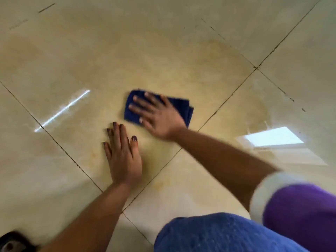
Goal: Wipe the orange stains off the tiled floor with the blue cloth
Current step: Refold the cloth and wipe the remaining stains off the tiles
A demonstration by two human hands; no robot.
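Note:
A folded blue cloth (181,104) lies flat on the cream tiled floor (127,51) near the middle of the view. My right hand (158,117) presses down on the cloth with spread, straight fingers, covering most of it. My left hand (122,155) rests flat on the tile just below and left of the cloth, fingers straight, holding nothing. Faint orange stains show on the floor: a pale smear (92,159) left of my left hand, another (161,184) below the grout line, and a wide yellowish ring (227,50) beyond the cloth.
Dark grout lines (225,99) cross the floor diagonally. My knee in blue fabric (227,235) and a purple sleeve (300,211) fill the lower right. A dark object (12,242) sits at the bottom left corner. Window glare (272,137) reflects at right.

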